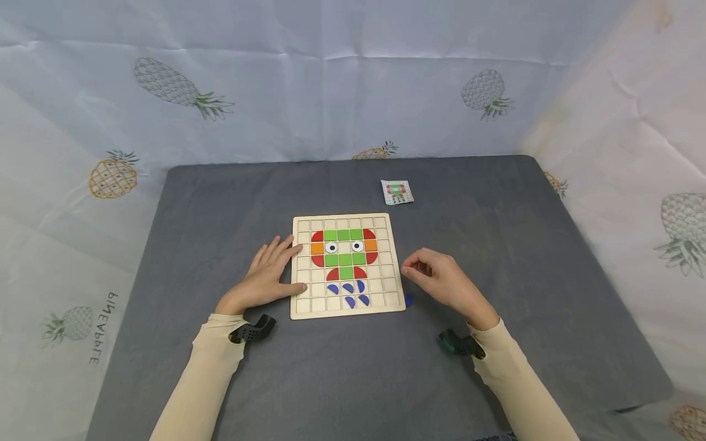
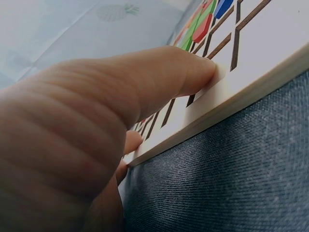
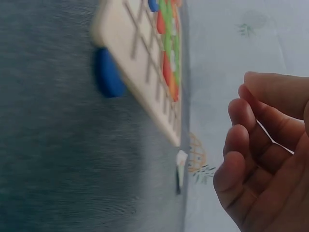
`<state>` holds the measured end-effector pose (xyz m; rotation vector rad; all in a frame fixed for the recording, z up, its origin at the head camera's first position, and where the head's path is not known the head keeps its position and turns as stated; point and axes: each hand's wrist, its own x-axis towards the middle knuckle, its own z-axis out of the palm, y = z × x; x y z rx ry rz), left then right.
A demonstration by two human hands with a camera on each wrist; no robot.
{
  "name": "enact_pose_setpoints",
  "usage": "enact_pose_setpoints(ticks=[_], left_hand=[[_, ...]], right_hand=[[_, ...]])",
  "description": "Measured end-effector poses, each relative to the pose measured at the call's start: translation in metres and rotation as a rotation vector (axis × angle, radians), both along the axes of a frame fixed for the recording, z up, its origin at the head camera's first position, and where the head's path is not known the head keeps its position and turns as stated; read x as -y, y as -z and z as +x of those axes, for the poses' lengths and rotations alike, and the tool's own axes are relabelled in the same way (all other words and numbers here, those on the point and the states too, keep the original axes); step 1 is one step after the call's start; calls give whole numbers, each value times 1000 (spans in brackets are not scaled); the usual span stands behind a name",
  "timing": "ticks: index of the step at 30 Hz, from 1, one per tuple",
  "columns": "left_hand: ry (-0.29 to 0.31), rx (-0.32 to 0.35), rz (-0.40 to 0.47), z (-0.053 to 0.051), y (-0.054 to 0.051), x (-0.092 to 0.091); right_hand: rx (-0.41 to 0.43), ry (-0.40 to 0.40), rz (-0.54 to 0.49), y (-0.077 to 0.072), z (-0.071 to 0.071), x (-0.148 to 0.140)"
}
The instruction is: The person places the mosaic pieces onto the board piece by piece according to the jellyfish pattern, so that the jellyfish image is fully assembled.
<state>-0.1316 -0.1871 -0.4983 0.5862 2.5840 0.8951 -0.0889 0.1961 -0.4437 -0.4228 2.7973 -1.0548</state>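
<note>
A wooden grid board point(image 1: 388, 285) lies on the grey table, with green, red, orange and eye tiles laid in a figure. Below the figure are several blue half-round pieces point(image 1: 348, 287). My left hand point(image 1: 263, 278) rests at the board's left side, its thumb point(image 2: 188, 72) on the rim and fingers spread. Just off the board's right edge hovers my right hand point(image 1: 441, 282), its fingers loosely curled and thumb tip close to the index finger. No piece shows between them. Another blue piece point(image 3: 108, 72) lies on the table against the board's lower right corner.
Behind the board lies a small printed card point(image 1: 397, 192) picturing a similar figure. White cloth with pineapple prints point(image 1: 309, 92) hangs beyond the table point(image 1: 248, 196) and along both sides. Each wrist wears a black device point(image 1: 254, 329).
</note>
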Motion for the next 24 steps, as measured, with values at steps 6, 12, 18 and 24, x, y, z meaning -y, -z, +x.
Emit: enact_pose_setpoints(ticks=[6,12,18,24], left_hand=[[-2,4,-3,0,0,-1],[-5,6,0,0,-1,0],[-6,0,-2,0,-1,0],[-5,6,1,0,0,-1]], right_hand=[[39,-39,-8,19,11,-8],[75,-87,25,30,19,-16],[95,-91,97,34,25,-17],[48,-77,137,40,29,-13]])
